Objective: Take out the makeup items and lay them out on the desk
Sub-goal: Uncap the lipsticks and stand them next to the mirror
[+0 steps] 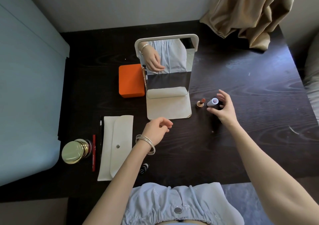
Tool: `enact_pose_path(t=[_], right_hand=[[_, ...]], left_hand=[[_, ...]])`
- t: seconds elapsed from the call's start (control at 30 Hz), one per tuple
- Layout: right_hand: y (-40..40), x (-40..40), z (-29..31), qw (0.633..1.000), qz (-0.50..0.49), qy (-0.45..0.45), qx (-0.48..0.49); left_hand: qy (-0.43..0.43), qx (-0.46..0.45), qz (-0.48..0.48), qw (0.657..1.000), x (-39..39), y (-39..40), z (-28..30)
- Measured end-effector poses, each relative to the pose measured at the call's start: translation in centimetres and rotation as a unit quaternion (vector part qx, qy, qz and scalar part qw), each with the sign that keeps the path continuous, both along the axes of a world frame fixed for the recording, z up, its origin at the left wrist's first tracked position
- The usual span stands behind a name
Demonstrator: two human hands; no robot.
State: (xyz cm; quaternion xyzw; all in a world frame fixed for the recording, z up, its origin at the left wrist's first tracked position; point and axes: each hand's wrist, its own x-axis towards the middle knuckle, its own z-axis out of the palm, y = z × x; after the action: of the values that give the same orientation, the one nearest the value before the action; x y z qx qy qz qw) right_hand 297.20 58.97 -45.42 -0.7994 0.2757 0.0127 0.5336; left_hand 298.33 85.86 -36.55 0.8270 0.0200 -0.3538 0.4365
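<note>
right of the mirror (168, 79), on the dark bench (241, 147), i see an uncapped lipstick (200, 102) standing beside its pale cap (212, 102).
my right grip (222, 108) hovers at the cap, fingers spread and holding nothing; my left grip (158, 129) hangs loosely curled, also empty, near the white pouch (117, 145). both pieces look light, hard and slick, and the upright lipstick seems easy to tip, its bullet soft, so i'd pinch low on the gold base and take the cap by its sides.
</note>
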Motion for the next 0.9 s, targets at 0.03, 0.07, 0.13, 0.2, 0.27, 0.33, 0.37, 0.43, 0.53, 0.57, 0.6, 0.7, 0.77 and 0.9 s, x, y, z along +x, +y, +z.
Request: enact_pose_path(t=[0.03,0.07,0.13,0.2,0.27,0.33,0.37,0.43,0.53,0.57,0.6,0.7,0.77,0.9], right_hand=[[0.3,-0.3,0.4,1.000,-0.023,-0.005,0.011],[0.7,-0.7,0.9,0.999,-0.049,-0.012,0.012],[2.3,-2.3,1.9,0.994,-0.099,-0.039,-0.005],[4.7,-4.4,3.0,0.991,-0.117,-0.062,-0.020],[7.4,-6.5,3.8,0.997,-0.048,-0.061,-0.022],[10.0,-7.9,4.1,0.995,0.090,-0.043,-0.002],[11.2,-8.3,4.3,0.985,0.169,-0.026,0.015],[13.4,-8.3,4.6,0.943,0.330,0.014,0.036],[16.1,-8.0,4.5,0.881,0.470,0.038,0.036],[16.9,-7.9,4.3,0.878,0.476,0.039,0.028],[17.6,-7.8,4.1,0.882,0.469,0.039,0.018],[19.5,-7.3,3.6,0.904,0.426,0.042,-0.023],[20.1,-6.8,3.3,0.907,0.415,0.055,-0.051],[20.5,-6.4,3.0,0.906,0.412,0.071,-0.064]], left_hand=[[-0.003,-0.005,0.004,1.000,0.1,0.2,0.2],[-0.006,-0.011,0.010,1.000,0.2,0.5,0.4],[-0.018,-0.020,0.017,0.999,0.4,1.4,0.8],[-0.033,-0.020,0.028,0.999,0.6,2.5,1.3],[-0.047,-0.011,0.036,0.998,0.6,3.8,1.5],[-0.056,-0.001,0.041,0.998,0.3,5.0,1.6],[-0.059,0.002,0.047,0.997,0.1,5.5,1.6],[-0.062,0.007,0.059,0.996,-0.6,6.4,1.6],[-0.063,0.014,0.069,0.996,-1.8,7.7,1.6],[-0.062,0.018,0.069,0.996,-2.2,8.1,1.5],[-0.060,0.024,0.068,0.996,-2.6,8.4,1.5],[-0.044,0.049,0.041,0.997,-3.7,9.0,1.2],[-0.038,0.078,0.006,0.996,-4.2,9.1,0.9],[-0.046,0.093,-0.011,0.995,-4.9,9.2,0.5]])
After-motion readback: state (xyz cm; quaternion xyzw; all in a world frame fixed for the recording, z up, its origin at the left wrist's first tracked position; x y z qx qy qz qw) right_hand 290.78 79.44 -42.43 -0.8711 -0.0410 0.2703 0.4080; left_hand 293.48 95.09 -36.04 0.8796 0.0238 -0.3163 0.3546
